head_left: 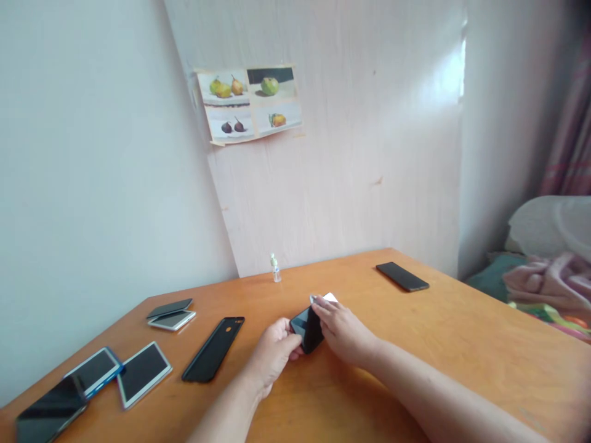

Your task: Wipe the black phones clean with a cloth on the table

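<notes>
A black smartphone point(305, 327) is tilted above the middle of the table, its glossy screen facing up. My left hand point(273, 352) is closed on its near left end, thumb on the screen side and fingers underneath. Over the far right part of the screen lies my right hand point(344, 329), its fingers pressed together on a thin white piece point(330, 298) that looks like cloth or paper. Only the edges of this piece show; the rest is under the fingers. To the left of my left hand is an empty black phone case point(215, 349) with a camera cutout.
Several phones are at the left of the wooden table point(351, 400), including a white one point(143, 373) and a large black one point(50, 409). A small clear pump bottle point(276, 271) stands at the back. Another black phone point(401, 277) lies far right.
</notes>
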Available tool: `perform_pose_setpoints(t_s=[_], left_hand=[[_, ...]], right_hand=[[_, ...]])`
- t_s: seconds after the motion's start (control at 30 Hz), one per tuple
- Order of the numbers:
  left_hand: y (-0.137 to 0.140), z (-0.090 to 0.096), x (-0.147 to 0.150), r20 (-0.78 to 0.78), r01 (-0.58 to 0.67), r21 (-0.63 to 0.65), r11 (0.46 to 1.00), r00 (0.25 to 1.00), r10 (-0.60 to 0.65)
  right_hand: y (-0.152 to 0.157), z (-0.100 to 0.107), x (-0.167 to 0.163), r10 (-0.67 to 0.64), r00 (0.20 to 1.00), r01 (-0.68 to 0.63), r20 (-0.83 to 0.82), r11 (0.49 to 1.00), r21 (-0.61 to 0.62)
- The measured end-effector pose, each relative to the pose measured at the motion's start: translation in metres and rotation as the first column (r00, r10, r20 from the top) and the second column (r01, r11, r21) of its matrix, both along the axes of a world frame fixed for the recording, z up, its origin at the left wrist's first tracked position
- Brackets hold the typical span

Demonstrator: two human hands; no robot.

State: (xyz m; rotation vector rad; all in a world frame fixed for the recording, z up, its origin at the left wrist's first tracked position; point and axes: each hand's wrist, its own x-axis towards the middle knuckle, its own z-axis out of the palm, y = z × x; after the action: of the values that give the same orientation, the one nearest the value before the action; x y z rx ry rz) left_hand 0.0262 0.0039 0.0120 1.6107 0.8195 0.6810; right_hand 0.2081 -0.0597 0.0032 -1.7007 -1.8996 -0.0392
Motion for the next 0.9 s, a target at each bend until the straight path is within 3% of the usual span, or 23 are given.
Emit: perform_pose_setpoints(t_s=[0.07, 0.13, 0.3, 0.37, 0.43, 0.5, 0.57, 0.63, 0.73, 0.83, 0.9], left_hand=[[0.000, -0.001, 0.000, -0.011, 0.001, 0.010, 1.000, 1.000, -0.001], [0.001, -0.001, 0.000, -0.014, 0.001, 0.005, 1.000, 1.000, -0.001], [0.002, 0.002, -0.001, 0.086, 0.061, -0.026, 0.998, 0.995, -0.059], [0.001, 0.004, -0.002, 0.119, 0.103, -0.018, 0.995, 0.988, -0.100], [0.000, 0.005, -0.002, 0.079, 0.084, -0.019, 0.996, 0.993, -0.082], [0.000, 0.004, -0.002, 0.014, 0.038, -0.019, 0.999, 0.999, -0.038], [0.001, 0.002, -0.002, -0.022, 0.027, -0.006, 1.000, 0.999, -0.027], [0.002, 0.000, -0.003, -0.028, 0.038, -0.004, 0.999, 0.999, -0.038], [0.004, 0.001, -0.004, 0.011, 0.050, -0.041, 0.998, 0.999, -0.050], [0.004, 0.004, -0.004, 0.103, 0.119, -0.043, 0.992, 0.988, -0.114], [0.004, 0.006, -0.004, 0.104, 0.144, -0.031, 0.989, 0.985, -0.140]], right_hand=[[0.004, -0.003, 0.013, -0.082, 0.996, 0.080, -0.035, 0.995, -0.053], [0.001, -0.002, 0.013, -0.075, 0.995, 0.070, -0.070, 0.994, -0.079], [-0.022, 0.010, -0.026, 0.249, 0.962, -0.260, -0.114, 0.961, -0.098], [-0.024, 0.012, -0.032, 0.301, 0.946, -0.313, -0.120, 0.944, -0.102], [-0.018, 0.010, -0.025, 0.242, 0.963, -0.255, -0.121, 0.962, -0.101], [-0.009, 0.006, -0.008, 0.098, 0.986, -0.113, -0.132, 0.987, -0.113], [-0.001, 0.001, 0.009, -0.059, 0.986, 0.037, -0.155, 0.989, -0.147], [0.001, -0.001, 0.015, -0.121, 0.978, 0.091, -0.167, 0.980, -0.179], [-0.010, 0.003, -0.002, 0.047, 0.987, -0.075, -0.153, 0.981, -0.177], [-0.023, 0.011, -0.027, 0.280, 0.947, -0.304, -0.154, 0.940, -0.157], [-0.024, 0.013, -0.031, 0.307, 0.941, -0.328, -0.144, 0.932, -0.156]])
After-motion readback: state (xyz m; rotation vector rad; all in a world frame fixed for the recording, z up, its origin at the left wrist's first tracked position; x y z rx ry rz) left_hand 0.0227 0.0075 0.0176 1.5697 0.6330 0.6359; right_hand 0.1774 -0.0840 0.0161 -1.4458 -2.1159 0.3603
